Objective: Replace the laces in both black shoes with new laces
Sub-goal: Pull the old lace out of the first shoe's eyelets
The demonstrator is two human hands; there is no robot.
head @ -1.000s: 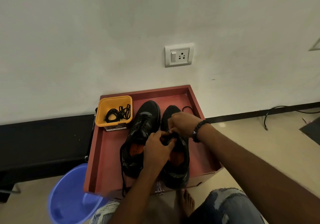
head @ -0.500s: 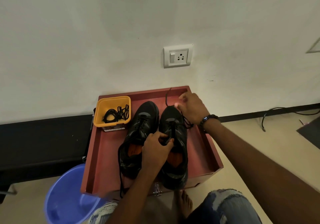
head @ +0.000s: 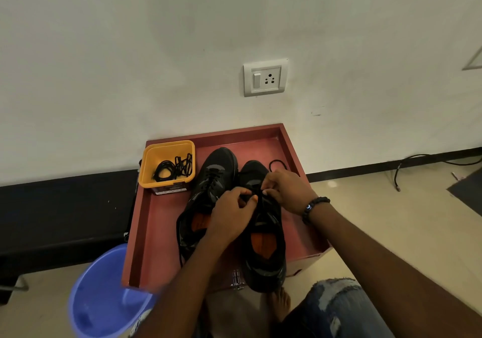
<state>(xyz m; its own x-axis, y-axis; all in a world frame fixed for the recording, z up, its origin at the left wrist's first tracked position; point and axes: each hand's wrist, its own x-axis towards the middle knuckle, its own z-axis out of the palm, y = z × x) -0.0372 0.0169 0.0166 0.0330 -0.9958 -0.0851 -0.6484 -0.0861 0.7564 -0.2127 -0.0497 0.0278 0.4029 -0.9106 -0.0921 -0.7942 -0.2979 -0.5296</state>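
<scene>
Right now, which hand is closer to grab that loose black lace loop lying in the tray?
The right hand. The lace loop lies just beyond it, while the left hand sits farther away on the shoe.

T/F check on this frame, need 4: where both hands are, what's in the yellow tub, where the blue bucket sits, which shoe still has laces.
1. Both hands, left hand and right hand, work at the right shoe. True.
2. The yellow tub holds only coins. False: it holds black laces.
3. The blue bucket stands inside the red tray. False: it stands on the floor beside the tray.
4. The left shoe has laces across its front. True.
</scene>
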